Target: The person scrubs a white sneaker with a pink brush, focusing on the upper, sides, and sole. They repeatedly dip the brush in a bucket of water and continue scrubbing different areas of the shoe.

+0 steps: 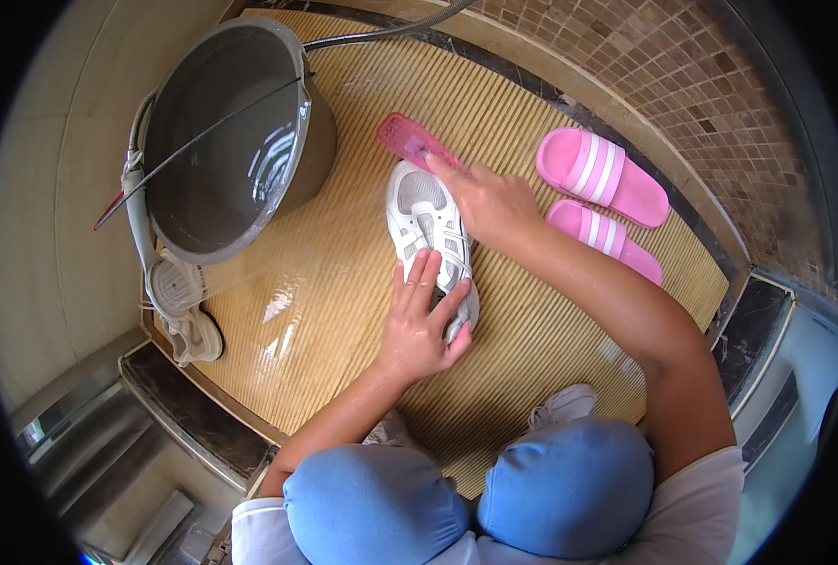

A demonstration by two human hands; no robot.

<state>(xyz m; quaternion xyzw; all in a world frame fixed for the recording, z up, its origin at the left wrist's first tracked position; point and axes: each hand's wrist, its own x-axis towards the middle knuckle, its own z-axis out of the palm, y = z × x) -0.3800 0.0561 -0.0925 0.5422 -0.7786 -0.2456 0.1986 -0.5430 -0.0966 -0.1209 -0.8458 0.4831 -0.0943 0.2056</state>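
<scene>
A white sneaker (420,194) with grey mesh and laces sits on the wet ribbed floor, its toe pointing away from me. My left hand (419,339) grips it from above at the heel end, fingers over the upper and thumb near the opening. In my right hand (496,201) is a pink brush (403,135), held with the index finger stretched along its back. The brush lies across the outer edge of the toe; its bristles are hidden underneath. At the left, a white shower head (177,284) sprays water toward the sneaker.
A grey bucket (327,134) of water stands upper left, its thin handle (214,126) across the top. Behind it runs a metal hose (390,32). Another light-coloured sneaker (196,339) rests by the left wall. Pink slides with white stripes (581,162) lie at right. Raised dark edging (185,402) borders the floor.
</scene>
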